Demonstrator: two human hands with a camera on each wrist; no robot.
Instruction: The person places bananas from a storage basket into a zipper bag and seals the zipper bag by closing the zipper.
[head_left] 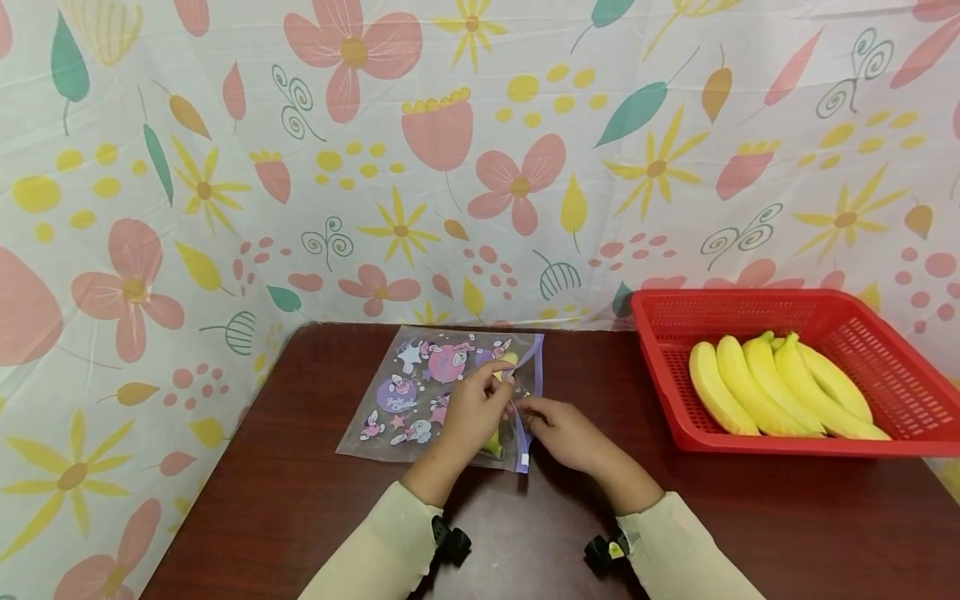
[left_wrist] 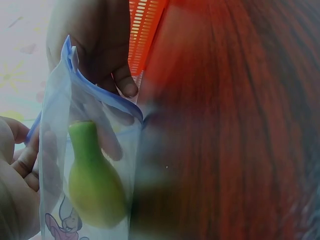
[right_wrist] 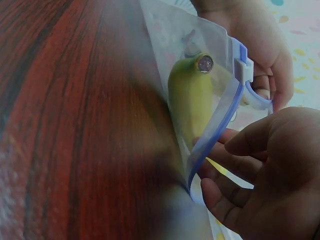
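A clear zip bag (head_left: 420, 417) with pink and purple cartoon prints lies on the table, its purple-edged mouth parted toward the right. Inside it is a yellow banana (right_wrist: 192, 100) with a greenish stem, close to the opening. My left hand (head_left: 480, 404) pinches the upper edge of the mouth. From the right, my right hand (head_left: 566, 433) holds the other edge, some fingers (right_wrist: 240, 165) reaching inside the mouth beside the banana. Whether they touch the fruit, I cannot tell. A white slider (head_left: 525, 459) sits at the near end of the zip.
On the right stands a red plastic basket (head_left: 660, 367) with several bananas (head_left: 772, 383) in it. The dark wooden table (head_left: 247, 500) meets a flower-patterned cloth (head_left: 450, 208) at the back and left.
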